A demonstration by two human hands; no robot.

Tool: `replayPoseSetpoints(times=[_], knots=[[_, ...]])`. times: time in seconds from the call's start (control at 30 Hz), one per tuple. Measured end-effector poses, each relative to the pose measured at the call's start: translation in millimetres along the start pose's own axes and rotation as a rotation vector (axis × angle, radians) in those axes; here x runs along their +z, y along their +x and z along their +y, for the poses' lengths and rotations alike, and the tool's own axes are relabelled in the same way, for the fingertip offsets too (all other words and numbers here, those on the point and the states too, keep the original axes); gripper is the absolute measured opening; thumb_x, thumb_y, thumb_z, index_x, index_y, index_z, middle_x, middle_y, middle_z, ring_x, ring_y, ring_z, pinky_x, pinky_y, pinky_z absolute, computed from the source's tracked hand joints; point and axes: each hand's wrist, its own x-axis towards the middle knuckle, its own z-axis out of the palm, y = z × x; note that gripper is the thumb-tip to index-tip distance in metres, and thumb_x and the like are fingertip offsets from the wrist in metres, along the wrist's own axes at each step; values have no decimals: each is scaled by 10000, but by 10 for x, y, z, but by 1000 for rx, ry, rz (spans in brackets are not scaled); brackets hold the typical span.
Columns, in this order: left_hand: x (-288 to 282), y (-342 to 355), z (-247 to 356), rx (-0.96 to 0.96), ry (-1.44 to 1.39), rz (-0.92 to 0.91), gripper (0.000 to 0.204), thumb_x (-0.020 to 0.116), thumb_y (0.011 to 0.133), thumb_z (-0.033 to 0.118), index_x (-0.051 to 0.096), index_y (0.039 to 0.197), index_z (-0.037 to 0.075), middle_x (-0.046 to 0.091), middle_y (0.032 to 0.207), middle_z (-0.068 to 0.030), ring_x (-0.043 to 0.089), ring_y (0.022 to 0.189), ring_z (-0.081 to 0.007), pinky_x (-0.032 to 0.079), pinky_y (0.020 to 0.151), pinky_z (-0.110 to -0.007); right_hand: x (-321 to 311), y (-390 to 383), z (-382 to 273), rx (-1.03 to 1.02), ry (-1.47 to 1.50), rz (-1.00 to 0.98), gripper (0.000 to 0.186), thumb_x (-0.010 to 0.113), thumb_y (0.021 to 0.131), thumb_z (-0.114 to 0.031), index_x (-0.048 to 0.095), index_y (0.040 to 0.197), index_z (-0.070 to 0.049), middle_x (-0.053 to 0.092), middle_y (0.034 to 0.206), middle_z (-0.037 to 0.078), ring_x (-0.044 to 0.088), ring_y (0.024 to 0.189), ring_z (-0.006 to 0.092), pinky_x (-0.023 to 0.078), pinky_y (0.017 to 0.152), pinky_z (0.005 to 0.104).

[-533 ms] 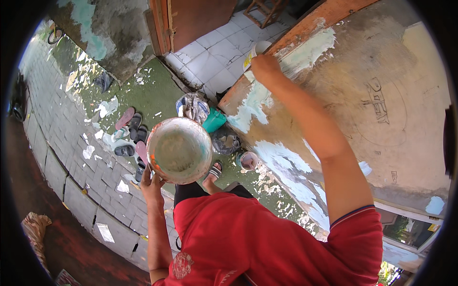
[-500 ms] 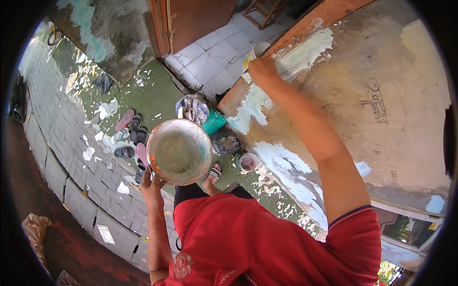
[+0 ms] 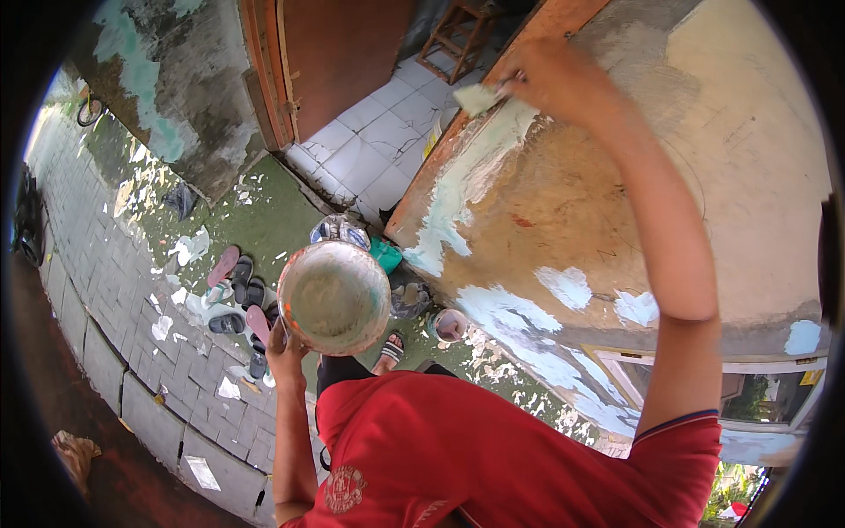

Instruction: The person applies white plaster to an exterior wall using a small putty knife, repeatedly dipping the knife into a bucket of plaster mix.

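Observation:
My left hand [image 3: 286, 350] grips a round, paint-stained bowl [image 3: 333, 299] with dried grey-green residue inside, held in front of my red shirt. My right hand [image 3: 563, 84], slightly blurred, is closed around the handle of a putty knife [image 3: 480, 99] with a pale, greenish blade, raised beside the orange-brown wooden edge [image 3: 415, 189] of the wall on the right. A strip of pale mint filler [image 3: 453, 216] runs along that edge, and bluish-white patches [image 3: 502, 312] mark the bare wall.
A doorway with white tiles [image 3: 361, 150] and a wooden stool [image 3: 453, 44] lies ahead. Sacks and bags [image 3: 339, 231], a small bucket [image 3: 449, 324] and several sandals [image 3: 231, 321] sit on the green ground, strewn with flakes. Paving [image 3: 114, 299] runs along the left; a window [image 3: 761, 396] is lower right.
My right hand has moved up and to the right along the wall's edge, bringing the knife's blade into view. The view has shifted slightly; my left hand still holds the bowl.

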Motion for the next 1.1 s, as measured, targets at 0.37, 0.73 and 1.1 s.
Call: replayPoseSetpoints(times=[0.37, 0.73, 1.1], knots=[[102, 53, -11, 10, -44, -21, 447, 536, 940, 92, 556, 1385, 55, 656, 1176, -58, 669, 935, -146, 598, 734, -315, 213, 149, -279, 7, -358, -41, 153, 671, 845, -105, 738, 921, 9, 719, 932, 220, 707, 904, 372, 565, 806, 455], [-38, -23, 77, -17, -62, 45, 451, 556, 940, 71, 545, 1389, 28, 664, 1183, -68, 682, 917, -147, 595, 697, -298, 552, 275, -396, -5, -305, -83, 155, 609, 809, -12, 746, 876, 11, 716, 923, 232, 709, 912, 380, 575, 793, 468], [-55, 41, 37, -9, -49, 46, 434, 541, 960, 92, 539, 1389, 33, 654, 1190, -66, 678, 918, -145, 586, 687, -284, 840, 261, -321, -33, -383, -133, 204, 579, 873, -87, 754, 954, -22, 748, 922, 148, 731, 929, 293, 584, 783, 426]])
